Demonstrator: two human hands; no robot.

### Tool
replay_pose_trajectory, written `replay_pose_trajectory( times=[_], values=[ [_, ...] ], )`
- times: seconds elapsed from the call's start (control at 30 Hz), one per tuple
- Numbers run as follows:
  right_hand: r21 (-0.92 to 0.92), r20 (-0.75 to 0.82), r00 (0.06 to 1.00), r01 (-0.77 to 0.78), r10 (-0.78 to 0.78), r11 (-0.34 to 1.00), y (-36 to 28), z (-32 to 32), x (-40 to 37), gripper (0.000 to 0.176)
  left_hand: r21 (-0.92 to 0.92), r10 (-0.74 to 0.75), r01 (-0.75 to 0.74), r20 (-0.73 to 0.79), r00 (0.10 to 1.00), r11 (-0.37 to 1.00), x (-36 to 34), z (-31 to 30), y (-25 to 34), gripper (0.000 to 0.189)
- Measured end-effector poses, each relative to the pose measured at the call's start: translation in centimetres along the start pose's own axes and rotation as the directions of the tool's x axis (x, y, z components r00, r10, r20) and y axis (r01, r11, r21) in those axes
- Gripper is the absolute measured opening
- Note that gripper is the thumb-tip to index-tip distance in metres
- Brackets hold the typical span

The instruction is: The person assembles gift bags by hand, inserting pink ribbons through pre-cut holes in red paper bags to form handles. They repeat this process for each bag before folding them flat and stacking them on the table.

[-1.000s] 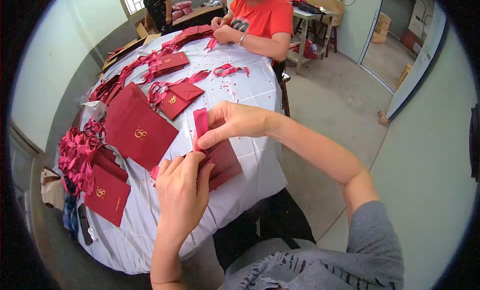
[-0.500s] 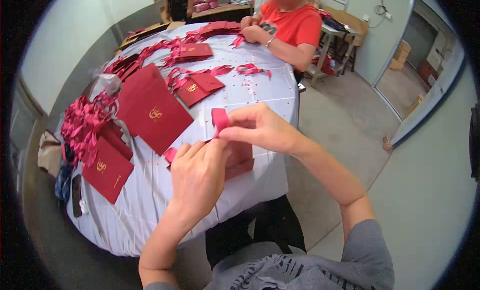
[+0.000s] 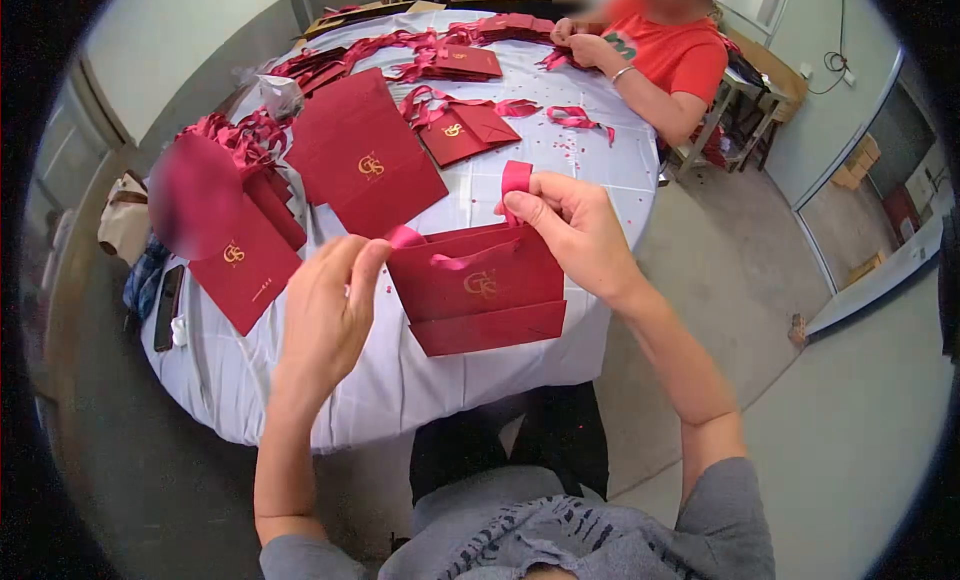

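Near the table's (image 3: 400, 385) front edge, betw. both hands, a gift bag (image 3: 480, 290) lies flat on the white cloth. It's deep red matte paper, rectangular, folded flat w/ a crisp crease across its lower part that makes a narrower strip at the bottom. A small gold monogram sits at the centre of the front.

A ribbon (image 3: 515, 177), pinkish-red, flat and satiny, runs along the bag's top edge. L hand (image 3: 325, 305) pinches one end of it betw. thumb and fingertips, just beside the bag's top-left corner. R hand (image 3: 580, 230) grips the other end at the top-right corner, thumb and forefinger closed on it, w/ a short length standing upright above the fingers.

Further back lies a bigger flat bag (image 3: 365, 165), same red paper and gold mark, and a 2nd one (image 3: 240, 265) to the left. A loose heap of ribbons (image 3: 235, 135) is tangled behind them. Tiny red specks dot the cloth. At the far side a person in an orange top (image 3: 680, 50) has both hands on more red pieces.
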State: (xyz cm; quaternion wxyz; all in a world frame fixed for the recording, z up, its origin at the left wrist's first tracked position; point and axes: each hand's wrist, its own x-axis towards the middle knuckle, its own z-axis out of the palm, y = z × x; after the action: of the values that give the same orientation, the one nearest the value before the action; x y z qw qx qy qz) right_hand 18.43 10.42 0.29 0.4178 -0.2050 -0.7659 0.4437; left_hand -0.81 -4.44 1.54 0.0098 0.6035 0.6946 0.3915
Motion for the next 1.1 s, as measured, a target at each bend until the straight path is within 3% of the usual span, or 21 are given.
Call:
replay_pose_trajectory(
  times=[0.07, 0.1, 0.17, 0.23, 0.3, 0.37, 0.43, 0.47, 0.5, 0.57, 0.6, 0.87, 0.93, 1.1],
  values=[
    [-0.025, 0.041, 0.999, 0.008, -0.007, 1.000, 0.0, 0.1, 0.3, 0.019, -0.290, -0.199, 0.258, 0.217, 0.956, 0.922, 0.4, 0.2, -0.5, 0.033],
    [-0.021, 0.045, 0.999, 0.002, -0.002, 1.000, 0.0, 0.1, 0.4, 0.020, -0.292, -0.204, 0.261, 0.212, 0.956, 0.920, 0.6, 0.7, -0.9, 0.033],
    [0.017, 0.081, 0.997, -0.017, 0.015, 1.000, 0.1, -0.3, 0.9, 0.021, -0.582, -0.212, 0.317, 0.244, 0.946, 0.749, 1.1, 1.6, -1.5, 0.031],
    [-0.036, 0.089, 0.996, 0.000, 0.003, 0.999, 0.7, -0.1, 0.9, 0.020, -0.612, -0.204, 0.333, 0.273, 0.940, 0.717, 1.6, 1.8, -1.8, 0.031],
    [-0.088, 0.099, 0.995, 0.020, -0.011, 0.996, 1.3, 0.1, 1.0, 0.020, -0.714, -0.141, 0.360, 0.348, 0.927, 0.600, 2.2, 2.3, -2.3, 0.031],
    [-0.111, 0.112, 0.993, 0.057, -0.044, 0.992, 1.6, 0.6, 1.0, 0.016, -0.712, -0.128, 0.357, 0.356, 0.926, 0.604, 2.5, 2.6, -1.7, 0.027],
    [-0.114, 0.086, 0.994, 0.077, -0.068, 0.990, 1.5, 1.4, 0.6, 0.017, -0.501, -0.079, 0.132, 0.125, 0.989, 0.856, 3.1, 3.5, -1.4, 0.021],
    [-0.125, 0.080, 0.994, 0.088, -0.078, 0.988, 1.5, 1.7, 0.5, 0.016, -0.310, -0.092, 0.100, 0.042, 0.995, 0.945, 3.0, 3.5, -0.1, 0.013],
    [-0.130, 0.059, 0.992, 0.116, -0.110, 0.985, 1.8, 2.0, 0.5, 0.015, -0.310, -0.083, 0.094, 0.046, 0.995, 0.946, 3.1, 4.0, 0.1, 0.013],
    [-0.160, 0.022, 0.992, 0.126, -0.124, 0.979, 2.0, 2.3, 0.2, 0.014, -0.286, -0.069, 0.039, -0.094, 0.993, 0.957, 3.2, 5.0, -0.4, 0.013],
    [-0.191, -0.008, 0.991, 0.129, -0.133, 0.973, 2.1, 2.6, 0.0, 0.014, -0.189, -0.021, -0.001, -0.113, 0.993, 0.982, 3.1, 5.3, -0.6, 0.013],
    [-0.264, -0.038, 0.984, 0.161, -0.177, 0.951, 4.1, 4.1, -1.5, 0.014, -0.278, -0.188, 0.171, -0.036, 0.981, 0.945, 1.3, 7.7, -3.0, 0.013],
    [-0.272, -0.027, 0.993, 0.106, -0.118, 0.956, 4.3, 4.4, -1.5, 0.013, -0.170, -0.145, 0.135, -0.045, 0.988, 0.976, 1.2, 7.8, -3.4, 0.013],
    [-0.288, 0.012, 0.998, 0.063, -0.062, 0.955, 5.5, 4.5, -1.7, 0.013, -0.165, -0.110, 0.103, -0.033, 0.993, 0.981, 1.0, 8.7, -4.2, 0.014]
  ],
)
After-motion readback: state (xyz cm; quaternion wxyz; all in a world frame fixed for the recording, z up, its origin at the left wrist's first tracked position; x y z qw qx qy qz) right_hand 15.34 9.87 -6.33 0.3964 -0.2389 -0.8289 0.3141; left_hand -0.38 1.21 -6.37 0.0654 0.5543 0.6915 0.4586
